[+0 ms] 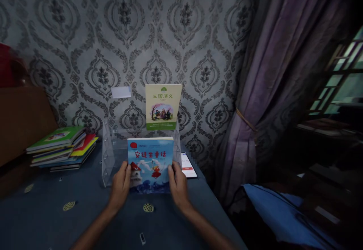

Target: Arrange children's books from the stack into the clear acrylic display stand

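A blue picture-cover book (151,174) with red Chinese lettering is held upright, front cover toward me. My left hand (121,182) grips its left edge, thumb on the cover. On the right edge my right hand (178,184) does the same, and the fingers behind the book are hidden. Just beyond it stands a clear acrylic display rack (109,155), partly covered by the held book. In the rack's upper right part a cream and green book (163,106) stands face out.
To the left lies a stack of thin books (61,148) on the dark blue tablecloth (93,219). A lit phone (188,166) rests right of the rack. Patterned wallpaper is behind; a purple curtain (246,102) hangs past the table's right edge. A brown box (25,117) stands far left.
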{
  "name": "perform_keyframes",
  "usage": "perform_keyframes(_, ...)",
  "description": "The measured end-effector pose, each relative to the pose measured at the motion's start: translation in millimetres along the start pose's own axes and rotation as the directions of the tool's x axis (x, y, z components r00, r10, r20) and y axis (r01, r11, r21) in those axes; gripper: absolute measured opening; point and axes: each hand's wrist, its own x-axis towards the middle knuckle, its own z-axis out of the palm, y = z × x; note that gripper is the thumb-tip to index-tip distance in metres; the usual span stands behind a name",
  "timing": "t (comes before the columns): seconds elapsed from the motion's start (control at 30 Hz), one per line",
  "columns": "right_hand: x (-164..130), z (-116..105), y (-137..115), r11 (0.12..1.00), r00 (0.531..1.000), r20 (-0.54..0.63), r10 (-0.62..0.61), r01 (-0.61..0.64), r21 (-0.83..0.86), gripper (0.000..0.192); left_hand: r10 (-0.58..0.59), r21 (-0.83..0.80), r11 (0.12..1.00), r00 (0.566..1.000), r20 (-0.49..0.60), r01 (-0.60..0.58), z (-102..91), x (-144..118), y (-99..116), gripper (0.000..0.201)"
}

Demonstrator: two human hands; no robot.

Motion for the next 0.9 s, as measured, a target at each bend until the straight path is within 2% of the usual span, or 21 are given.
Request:
perform_keyframes(0.27, 46, 10, 15, 0.985, 0.983, -0.163, -0.09, 0.063, -0.162, 0.034, 0.054, 0.083, 0.995, 0.997, -0.056, -0.049, 21.0, 31, 14, 0.029)
perform_keyframes(0.43, 58, 4, 13, 0.978, 0.981, -0.153, -0.117, 0.087, -0.189, 0.035, 0.067, 0.077, 0.995, 0.994, -0.082, -0.06, 27.4, 41, 17, 0.029)
perform_keyframes(0.7, 69, -13, 2, 0.966, 0.97, -0.184, -0.16, 0.116, -0.232, 0.037, 0.162, 0.062, 0.986, 0.983, -0.082, -0.157, 29.2, 50, 35, 0.024)
perform_keyframes(0.9, 77, -25, -13, 0.972, 0.964, -0.177, -0.2, 0.172, -0.162, 0.036, 0.231, 0.059, 0.972, 0.967, -0.11, -0.225, 28.6, 54, 49, 0.024)
